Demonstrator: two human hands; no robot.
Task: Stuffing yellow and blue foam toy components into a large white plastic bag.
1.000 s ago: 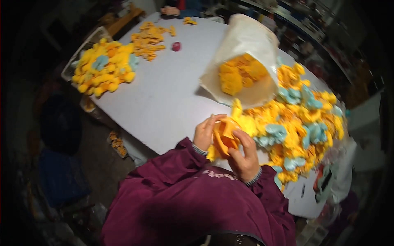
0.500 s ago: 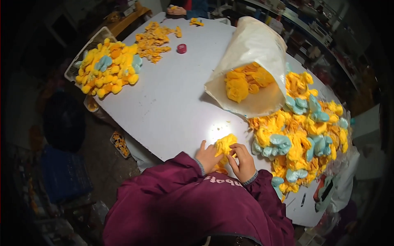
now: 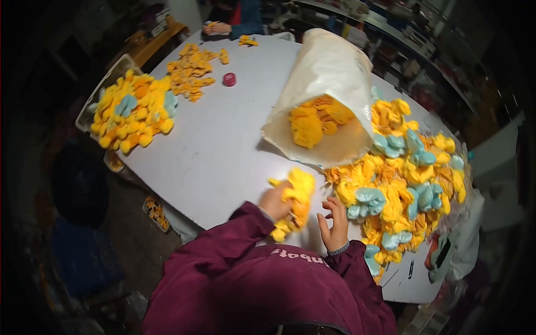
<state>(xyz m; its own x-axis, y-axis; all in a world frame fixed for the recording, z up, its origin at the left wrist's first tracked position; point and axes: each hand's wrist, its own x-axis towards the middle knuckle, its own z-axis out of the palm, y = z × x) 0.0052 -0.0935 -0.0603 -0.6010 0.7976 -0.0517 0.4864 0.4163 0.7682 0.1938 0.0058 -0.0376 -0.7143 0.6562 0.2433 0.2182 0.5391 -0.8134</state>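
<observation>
A limp yellow and orange plush piece point(image 3: 300, 192) is gripped in my left hand point(image 3: 274, 202) just above the near edge of the table. My fingers on that side are wrapped into its fabric and partly hidden by it. To the right, my right hand point(image 3: 335, 226) is open and holds nothing, its fingers apart and slightly bent. It is apart from the plush piece, close to the left edge of a big heap of yellow, orange and pale blue plush pieces point(image 3: 405, 178). Behind both hands, a white sack point(image 3: 335, 64) lies on its side, its mouth showing orange pieces point(image 3: 310, 125) inside.
A basket point(image 3: 85, 118) piled with plump yellow plush pieces point(image 3: 134, 114) stands at the table's left edge. Flat orange pieces point(image 3: 190, 72) and a small dark-red round object point(image 3: 229, 79) lie farther back. Across the table, another person's hands point(image 3: 219, 28) hold something orange.
My left hand has taken the plush piece, now stretched out and slightly blurred. My right hand has let go of it and opened. The whole view has shifted a little.
</observation>
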